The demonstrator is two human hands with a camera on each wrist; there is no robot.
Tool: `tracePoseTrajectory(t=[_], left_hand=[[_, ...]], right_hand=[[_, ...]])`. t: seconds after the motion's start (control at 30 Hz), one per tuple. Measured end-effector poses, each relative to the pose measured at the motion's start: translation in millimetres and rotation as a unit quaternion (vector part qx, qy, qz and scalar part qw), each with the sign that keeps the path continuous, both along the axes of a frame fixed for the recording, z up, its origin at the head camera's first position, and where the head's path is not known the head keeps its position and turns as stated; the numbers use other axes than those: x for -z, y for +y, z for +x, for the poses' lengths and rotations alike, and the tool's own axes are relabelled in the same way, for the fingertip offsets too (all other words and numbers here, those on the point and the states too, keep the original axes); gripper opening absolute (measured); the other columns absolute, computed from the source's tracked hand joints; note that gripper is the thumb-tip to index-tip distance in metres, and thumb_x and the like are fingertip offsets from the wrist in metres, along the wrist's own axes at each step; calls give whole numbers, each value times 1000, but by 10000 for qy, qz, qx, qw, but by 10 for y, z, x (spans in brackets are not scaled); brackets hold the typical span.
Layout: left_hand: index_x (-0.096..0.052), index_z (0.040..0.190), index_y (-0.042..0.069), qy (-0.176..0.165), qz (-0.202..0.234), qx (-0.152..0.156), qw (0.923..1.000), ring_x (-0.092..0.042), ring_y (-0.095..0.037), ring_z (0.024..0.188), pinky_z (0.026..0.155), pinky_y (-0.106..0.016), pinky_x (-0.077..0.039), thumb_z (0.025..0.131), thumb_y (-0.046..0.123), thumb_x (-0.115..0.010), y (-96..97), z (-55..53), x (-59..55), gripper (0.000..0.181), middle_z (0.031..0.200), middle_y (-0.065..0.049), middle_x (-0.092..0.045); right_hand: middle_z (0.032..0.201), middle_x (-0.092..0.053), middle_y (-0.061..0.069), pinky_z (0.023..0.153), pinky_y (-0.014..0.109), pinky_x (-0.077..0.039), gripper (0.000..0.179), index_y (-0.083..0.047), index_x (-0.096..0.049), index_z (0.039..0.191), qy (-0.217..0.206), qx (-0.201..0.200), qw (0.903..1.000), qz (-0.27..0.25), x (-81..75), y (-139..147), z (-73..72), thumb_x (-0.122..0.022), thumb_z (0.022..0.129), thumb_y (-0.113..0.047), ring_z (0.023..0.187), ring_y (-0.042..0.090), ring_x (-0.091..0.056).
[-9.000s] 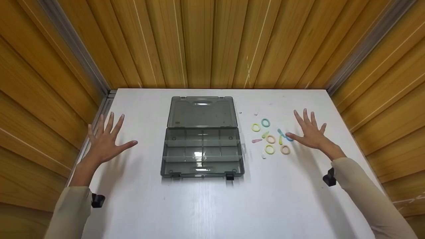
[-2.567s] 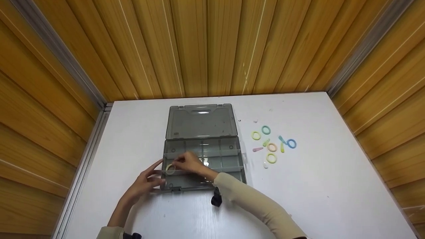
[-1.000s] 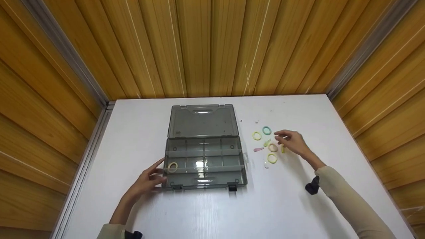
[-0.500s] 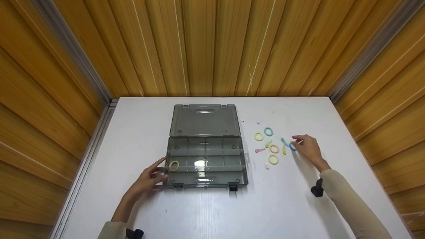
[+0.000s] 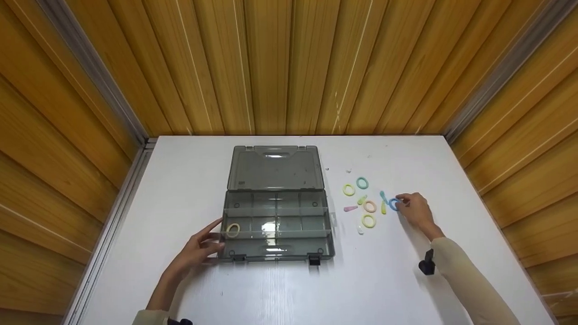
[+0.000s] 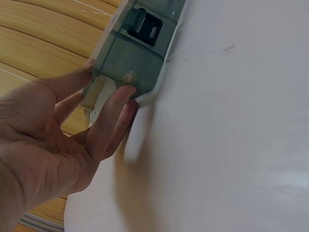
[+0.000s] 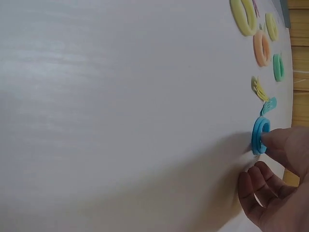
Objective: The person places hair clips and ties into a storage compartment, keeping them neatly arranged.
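Observation:
My right hand (image 5: 416, 210) pinches the right side of a blue hair tie (image 5: 393, 204) lying on the table; in the right wrist view a fingertip reaches into the ring (image 7: 257, 137). A teal hair clip (image 5: 383, 197) lies right beside that ring. Over at the left, the fingers of my left hand (image 5: 194, 253) are extended against the side of a grey see-through organizer box (image 5: 275, 246), fingertips touching its front left corner in the left wrist view. The box's lid (image 5: 275, 169) is folded back. A cream hair tie (image 5: 233, 230) lies in the left compartment of its middle row.
Between box and right hand lie a green hair tie (image 5: 362, 183), an orange one (image 5: 370, 206), yellow ones (image 5: 368, 221), a pink clip (image 5: 350, 208), yellow-green clips (image 5: 384, 207) and a whitish clip (image 5: 360, 230). A wood-panelled wall (image 5: 271, 67) stands behind the table.
My right hand carried the cream hair tie into the box and released it, then returned to the right and took hold of the blue one. My left hand came to the box's left side.

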State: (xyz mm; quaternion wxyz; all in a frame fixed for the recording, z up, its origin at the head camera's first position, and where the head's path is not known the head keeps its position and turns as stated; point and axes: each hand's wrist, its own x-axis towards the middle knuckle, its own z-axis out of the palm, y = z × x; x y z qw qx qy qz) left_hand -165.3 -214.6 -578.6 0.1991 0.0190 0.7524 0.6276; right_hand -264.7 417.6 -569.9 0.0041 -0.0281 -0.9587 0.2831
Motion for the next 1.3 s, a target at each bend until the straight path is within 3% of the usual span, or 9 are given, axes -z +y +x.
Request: tracePoseTrajectory(t=[0.23,0.47,0.57,0.7,0.87,1.07,1.2,1.3], left_hand=[[-29,162,19,40,17,75,10000,-64,-23,109,91,-49,-60,97,15,-70,-8,14,5,77,141,-30,-48],[-30,162,19,19,-76,84,9999,-65,-25,110,91,-49,-60,97,13,-70,0,15,3,77,141,-31,-48],[-30,162,20,16,-121,67,9999,-65,-26,112,92,-49,-59,97,15,-70,-6,11,-5,77,141,-30,-49],[-31,162,22,12,-77,20,10000,-65,-28,112,91,-51,-60,97,15,-70,-20,7,-19,76,142,-30,-49],[-30,162,22,-1,-42,-6,10000,-65,-27,112,91,-51,-60,97,15,-70,-15,30,-27,77,142,-30,-49],[-31,162,22,27,-84,-18,10000,-65,-25,110,90,-50,-60,97,16,-71,2,38,-16,77,143,-29,-49],[-31,162,21,104,-96,28,9999,-65,-26,111,90,-50,-60,97,16,-71,-7,20,-9,77,142,-30,-50],[-30,162,20,128,-94,79,9998,-65,-27,112,90,-50,-60,97,15,-70,-26,14,-19,76,142,-31,-50]], right_hand=[[104,-69,24,71,30,-44,23,3,-72,112,65,337,9993,168,51,-34,34,-64,98,-12,93,33,-62],[100,-73,26,63,19,-48,20,9,-73,106,158,227,9991,-312,-91,-72,120,-67,95,-7,77,19,-67],[96,-74,26,58,13,-47,17,9,-73,103,389,59,9977,-554,-200,-139,126,-69,93,-4,69,11,-67],[94,-74,26,57,15,-50,16,9,-73,104,468,-181,9940,-972,-346,-286,124,-69,94,-4,68,11,-69],[100,-73,23,64,25,-59,22,6,-72,111,48,-373,9862,-1612,-483,-543,121,-69,97,-11,74,10,-70],[106,-72,25,66,20,-59,29,7,-70,116,-282,-771,9710,-2245,-605,-922,112,-71,97,-15,77,6,-71],[104,-70,34,63,17,-56,29,10,-68,117,-393,-1201,9609,-2464,-685,-1207,114,-69,97,-11,72,0,-67],[103,-70,34,66,23,-58,27,11,-68,117,-463,-1520,9551,-2502,-760,-1442,129,-68,98,-8,71,-1,-66]])
